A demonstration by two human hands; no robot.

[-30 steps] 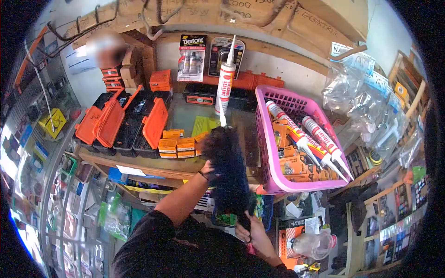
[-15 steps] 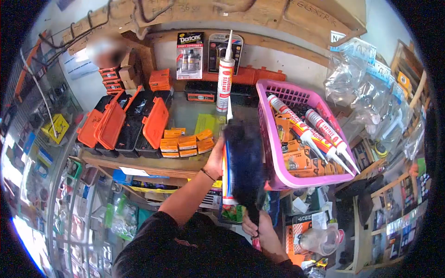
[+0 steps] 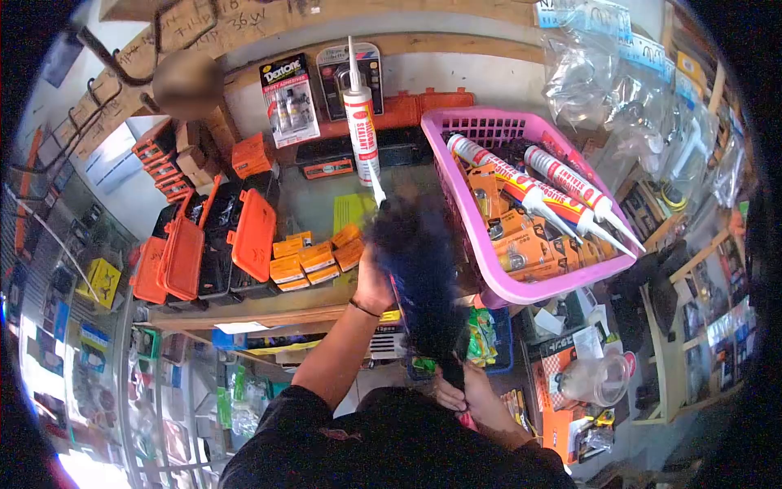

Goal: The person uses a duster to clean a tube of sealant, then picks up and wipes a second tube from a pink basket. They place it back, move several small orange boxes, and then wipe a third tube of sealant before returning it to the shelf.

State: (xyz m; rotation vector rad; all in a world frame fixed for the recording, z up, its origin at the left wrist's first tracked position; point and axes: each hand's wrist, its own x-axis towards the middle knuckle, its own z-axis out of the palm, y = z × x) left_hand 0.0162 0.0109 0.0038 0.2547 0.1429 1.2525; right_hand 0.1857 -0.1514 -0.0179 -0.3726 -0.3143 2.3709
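My right hand [image 3: 463, 393] is closed around the handle end of a dark feather duster [image 3: 419, 273], with a bit of pink showing below the grip. The duster's blurred feathers cover a sealant tube held in my left hand [image 3: 374, 284]; only its white nozzle [image 3: 376, 182] pokes out above. The left fingers are mostly hidden behind the feathers. Just beyond stands an upright silicone sealant tube [image 3: 362, 134] on the glass counter [image 3: 314, 191]. Small orange boxes [image 3: 316, 257] sit left of my left hand.
At right, a pink basket [image 3: 521, 291] holds several sealant tubes and orange packs. Open orange-lidded cases [image 3: 183, 257] stand at left. Behind are an epoxy adhesive pack [image 3: 291, 102] and a long black case [image 3: 383, 145]. Plastic bags [image 3: 582, 77] hang upper right; a clear tub [image 3: 599, 379] sits lower right.
The view has turned, shifting the upright tube and basket leftward. The duster has moved across the held tube, now hiding its body, which showed partly before. Both hands keep their grips.
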